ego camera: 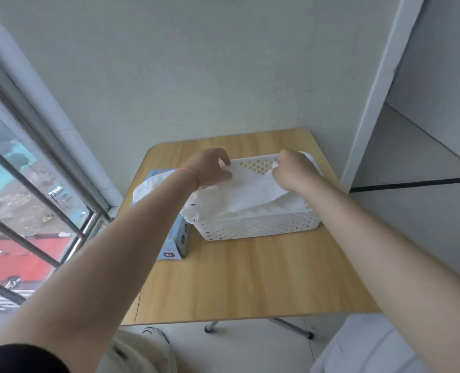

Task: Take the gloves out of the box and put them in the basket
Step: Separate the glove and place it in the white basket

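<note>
**Glove Held Over the Basket With Both Hands**

We observed the left hand (211,165) and the right hand (293,169) each pinching an edge of a thin white glove (250,189), spread between them above the white perforated basket (261,228). More white gloves (272,210) lay piled inside the basket. The blue glove box (176,243) stood on the wooden counter (250,278), just beside the basket's left end, with white material (148,188) protruding from its top.

White perforated basket (261,230) – blue box (179,239), white gloves (253,195).
</note>
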A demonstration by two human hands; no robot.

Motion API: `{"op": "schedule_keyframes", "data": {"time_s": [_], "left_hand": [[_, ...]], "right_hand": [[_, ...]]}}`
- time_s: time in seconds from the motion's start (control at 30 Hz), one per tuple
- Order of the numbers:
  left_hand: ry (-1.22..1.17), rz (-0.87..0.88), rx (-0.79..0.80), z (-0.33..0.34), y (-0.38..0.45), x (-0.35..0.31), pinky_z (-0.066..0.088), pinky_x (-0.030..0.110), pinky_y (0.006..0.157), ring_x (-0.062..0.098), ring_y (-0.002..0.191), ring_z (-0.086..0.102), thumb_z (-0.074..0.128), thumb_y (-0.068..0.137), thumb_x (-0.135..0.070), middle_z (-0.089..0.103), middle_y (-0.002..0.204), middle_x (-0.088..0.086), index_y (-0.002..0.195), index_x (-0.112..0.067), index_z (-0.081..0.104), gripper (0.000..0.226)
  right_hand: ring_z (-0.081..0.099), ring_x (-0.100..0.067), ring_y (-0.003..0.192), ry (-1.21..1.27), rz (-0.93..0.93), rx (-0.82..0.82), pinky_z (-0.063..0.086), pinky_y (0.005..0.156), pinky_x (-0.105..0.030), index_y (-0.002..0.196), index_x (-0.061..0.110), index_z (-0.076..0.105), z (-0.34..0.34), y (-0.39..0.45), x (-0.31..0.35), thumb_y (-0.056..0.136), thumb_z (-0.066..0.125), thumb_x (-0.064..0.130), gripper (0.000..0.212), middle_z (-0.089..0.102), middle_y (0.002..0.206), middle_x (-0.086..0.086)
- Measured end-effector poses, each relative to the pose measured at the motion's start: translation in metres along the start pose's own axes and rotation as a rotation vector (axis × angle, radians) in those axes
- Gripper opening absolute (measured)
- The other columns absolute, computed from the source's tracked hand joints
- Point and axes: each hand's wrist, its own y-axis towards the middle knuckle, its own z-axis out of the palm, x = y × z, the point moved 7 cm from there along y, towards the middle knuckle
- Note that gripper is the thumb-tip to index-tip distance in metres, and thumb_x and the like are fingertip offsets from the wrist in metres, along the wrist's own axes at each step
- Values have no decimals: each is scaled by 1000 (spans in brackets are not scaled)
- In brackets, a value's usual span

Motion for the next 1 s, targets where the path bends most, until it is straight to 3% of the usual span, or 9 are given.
{"op": "schedule_keyframes", "data": {"time_s": [0.07,0.2,0.3,0.47,0.53,0.63,0.77,0.87,1.0], "left_hand": [[76,67,-70,0,-2,-8,48,30,75,20,93,57,66,80,-22,58,110,2,115,-25,61,35],[57,201,-148,3,-17,-25,47,38,94,21,109,55,64,86,-25,55,111,-2,113,-25,64,27],[43,249,-25,20,-28,-32,40,31,100,17,118,51,64,90,-37,56,122,-4,117,-29,63,28],[21,262,-9,20,-34,-35,33,25,100,14,124,47,62,90,-50,54,131,-6,120,-34,61,34],[19,237,56,25,-37,-33,32,32,109,13,128,44,62,78,-69,52,134,-8,120,-40,59,51],[76,198,174,38,-43,-36,30,45,114,17,135,34,53,54,-89,45,141,-8,127,-45,51,86],[182,236,154,42,-46,-44,23,47,117,23,139,29,69,76,-61,38,147,-1,138,-37,43,72],[235,259,143,44,-49,-49,24,47,116,25,135,31,68,82,-37,38,144,2,141,-32,41,64],[266,180,250,40,-49,-39,30,46,113,27,136,30,70,82,-28,36,145,4,146,-32,33,75]], "right_hand": [[54,-29,91,-87,-30,-49,35,59,-27,126,2,49,-3,-2,-6,96,43,7,30,59,115,-12],[49,-24,76,-222,-75,-60,27,47,-25,124,3,49,2,-1,-7,96,41,2,29,55,93,-7],[51,-25,83,-289,-95,-59,34,59,-27,124,3,49,-2,-2,-3,95,42,2,30,60,102,-8],[59,-31,93,-394,-71,-122,38,66,-32,120,3,52,-21,-2,-6,88,45,-6,34,61,107,-12],[58,-29,91,-454,-70,-98,37,66,-31,122,6,53,-19,-3,-7,88,47,-5,36,61,103,-9],[58,-28,107,-488,-91,-61,38,70,-31,126,8,51,-8,-4,-8,88,50,-2,40,60,115,-7],[55,-27,114,-482,-88,-40,39,72,-32,128,8,51,-4,-3,-8,89,50,-1,40,59,119,-7],[59,-27,101,-490,-83,-49,38,68,-30,125,8,53,-7,-4,-7,87,51,-3,40,58,103,-5],[52,-25,79,-519,-58,-67,32,52,-26,122,8,53,-13,-3,-6,82,54,-7,43,57,91,-4]]}}
